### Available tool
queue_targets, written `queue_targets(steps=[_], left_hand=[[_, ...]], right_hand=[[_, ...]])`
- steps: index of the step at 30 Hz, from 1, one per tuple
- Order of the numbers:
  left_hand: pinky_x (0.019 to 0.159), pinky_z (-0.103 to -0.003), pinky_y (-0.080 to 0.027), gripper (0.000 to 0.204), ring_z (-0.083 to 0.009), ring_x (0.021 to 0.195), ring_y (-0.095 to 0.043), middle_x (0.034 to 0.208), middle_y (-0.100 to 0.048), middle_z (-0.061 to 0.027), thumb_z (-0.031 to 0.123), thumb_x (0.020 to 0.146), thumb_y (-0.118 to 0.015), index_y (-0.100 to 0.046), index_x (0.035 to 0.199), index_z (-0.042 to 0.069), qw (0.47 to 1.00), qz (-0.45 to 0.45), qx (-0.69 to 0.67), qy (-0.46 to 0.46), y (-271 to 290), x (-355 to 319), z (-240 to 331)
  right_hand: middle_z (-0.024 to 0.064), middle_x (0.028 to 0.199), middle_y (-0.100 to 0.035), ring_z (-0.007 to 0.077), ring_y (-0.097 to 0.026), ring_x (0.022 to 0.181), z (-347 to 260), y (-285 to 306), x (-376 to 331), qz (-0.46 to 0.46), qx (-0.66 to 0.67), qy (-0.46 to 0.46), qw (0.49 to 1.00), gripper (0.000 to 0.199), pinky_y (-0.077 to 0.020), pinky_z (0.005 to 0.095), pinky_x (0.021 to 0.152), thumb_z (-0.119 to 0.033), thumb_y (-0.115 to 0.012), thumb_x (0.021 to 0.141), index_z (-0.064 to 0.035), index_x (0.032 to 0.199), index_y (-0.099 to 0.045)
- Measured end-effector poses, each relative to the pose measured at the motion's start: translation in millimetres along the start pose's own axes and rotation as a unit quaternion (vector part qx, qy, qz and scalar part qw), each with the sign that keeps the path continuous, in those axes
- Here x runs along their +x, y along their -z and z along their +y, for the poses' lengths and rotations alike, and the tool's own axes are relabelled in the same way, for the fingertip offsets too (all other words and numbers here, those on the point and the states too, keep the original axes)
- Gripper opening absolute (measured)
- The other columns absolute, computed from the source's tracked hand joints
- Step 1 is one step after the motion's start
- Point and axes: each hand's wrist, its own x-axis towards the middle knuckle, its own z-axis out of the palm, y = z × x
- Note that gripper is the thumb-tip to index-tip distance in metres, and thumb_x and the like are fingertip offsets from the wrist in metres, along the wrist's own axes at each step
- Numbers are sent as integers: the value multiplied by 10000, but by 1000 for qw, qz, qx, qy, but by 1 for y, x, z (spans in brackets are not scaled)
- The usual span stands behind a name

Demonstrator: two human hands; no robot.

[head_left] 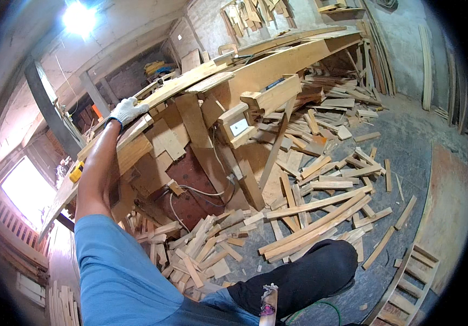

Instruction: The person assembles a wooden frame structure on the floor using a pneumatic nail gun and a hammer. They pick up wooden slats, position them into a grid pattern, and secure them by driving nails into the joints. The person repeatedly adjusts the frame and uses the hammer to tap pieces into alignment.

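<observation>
Workbench (288,61) is touched on its near edge, toward the left end, by the white-gloved left hand (128,111); whether its fingers are clenched round the wood or merely laid on it cannot be told. Nearer that end, a yellow object (76,171) is seen. Below, wood offcuts (333,185) are strewn across the floor (408,141).

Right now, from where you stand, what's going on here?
A person's gloved left hand rests on the wood along the edge of a long bench; whether its fingers grip is hard to tell. The right hand is not in view. A yellow thing lies on the bench, nearer the person than that hand. Below, wood scraps litter the floor, around one bent leg in black.
</observation>
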Motion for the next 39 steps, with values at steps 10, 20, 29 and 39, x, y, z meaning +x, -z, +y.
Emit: queue_targets(steps=[10, 20, 29, 39], left_hand=[[933, -427, -516, 736, -345, 1102, -697, 1223, -730, -248, 607, 909, -680, -686, 1221, -60, 998, -33, -53, 0, -5, -4, -2], [896, -456, -545, 595, -382, 1005, -724, 1065, -749, -258, 554, 863, -732, -765, 1087, 5, 1000, -2, 28, -10, 17, -11, 25], [998, -399, -496, 665, -316, 1138, -669, 1194, -714, -221, 562, 956, -632, -649, 1260, -30, 997, -27, -62, 43, 3, -4, 13], [1273, -381, -261, 1023, -300, 1545, -348, 1676, -360, -202, 595, 927, -725, -305, 1627, -22, 984, -156, -84, -30, 9, 4, 13]], right_hand=[[238, 1189, -728, 421, -694, 1094, 10, -9, 6, 12, -32, -41, 999, 567, -545, 534, 902, -536, -493, 994, -87, 1265, -709], [213, 1185, -737, 387, -706, 1090, 43, -49, 19, 10, -131, -24, 991, 492, -553, 514, 902, -483, -517, 996, -97, 1204, -740], [176, 1187, -751, 314, -724, 1103, 59, -65, 31, -13, -198, -21, 980, 407, -566, 496, 921, -458, -567, 978, -159, 1167, -769], [177, 1139, -752, 328, -725, 1056, 42, -43, 10, -3, -130, -45, 991, 378, -565, 497, 887, -431, -577, 970, -143, 1124, -766]])
